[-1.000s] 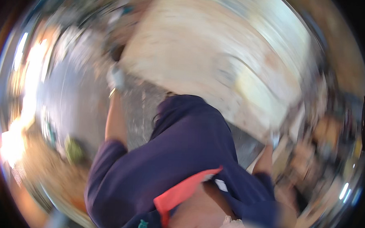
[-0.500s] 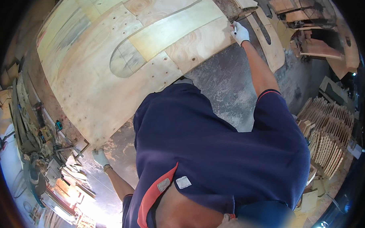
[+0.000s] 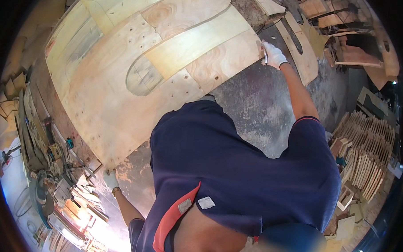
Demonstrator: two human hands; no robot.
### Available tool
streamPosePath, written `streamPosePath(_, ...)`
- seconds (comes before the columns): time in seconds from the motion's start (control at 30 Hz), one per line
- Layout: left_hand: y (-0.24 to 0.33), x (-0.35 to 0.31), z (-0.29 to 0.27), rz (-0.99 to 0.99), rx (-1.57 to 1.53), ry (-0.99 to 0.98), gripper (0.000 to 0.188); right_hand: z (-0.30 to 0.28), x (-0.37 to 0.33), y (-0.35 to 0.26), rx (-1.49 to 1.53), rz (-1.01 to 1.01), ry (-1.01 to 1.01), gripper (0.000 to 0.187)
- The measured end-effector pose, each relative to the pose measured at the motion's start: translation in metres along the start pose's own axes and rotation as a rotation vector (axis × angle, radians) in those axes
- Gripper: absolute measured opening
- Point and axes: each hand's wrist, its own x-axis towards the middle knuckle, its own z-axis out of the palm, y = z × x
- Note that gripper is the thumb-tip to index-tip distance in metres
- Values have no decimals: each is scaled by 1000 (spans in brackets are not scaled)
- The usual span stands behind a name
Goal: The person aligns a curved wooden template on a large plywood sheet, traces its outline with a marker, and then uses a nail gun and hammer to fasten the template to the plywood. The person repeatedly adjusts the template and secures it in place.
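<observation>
Evidently, a big wooden board (image 3: 100, 100) is in hand, with a gloved hand by each near corner.
Seen from the head, the board fills the upper left, reaching down to the person's navy shirt (image 3: 244, 181). The right hand (image 3: 275, 55) is curled, pinching a thin pen (image 3: 265, 60) close beside the board's right corner; whether it also grips the wood is unclear. The left hand (image 3: 111, 179) is at the lower left corner, too unclear to tell if its fingers are spread or clenched. As for progress, the board looks already built up from joined pieces, with a rounded slot (image 3: 143, 77) shaped in it; what is left cannot be judged. A slotted wooden piece (image 3: 306, 64) lies beyond the right hand, near the grey floor (image 3: 255, 112).
</observation>
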Motion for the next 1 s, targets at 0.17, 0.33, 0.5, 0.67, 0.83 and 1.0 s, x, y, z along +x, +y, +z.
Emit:
streamPosePath(0.17,-2,1,1,61,-107,-4,27,11,23,-1,593,322,-40,40)
streamPosePath(0.33,-7,3,-3,31,-14,-58,33,4,37,-7,1254,787,-141,31)
streamPosePath(0.5,4,3,-10,1,37,-75,28,13,33,-11,1547,885,-87,26)
streamPosePath(0.67,17,-1,-17,30,26,-87,27,25,17,-5,130,181,6,33)
streamPosePath(0.83,20,-3,-18,22,21,-88,24,32,16,4,281,299,-79,30)
streamPosePath(1.0,12,-4,-8,0,-68,-8,22,60,22,25,430,327,2,34)
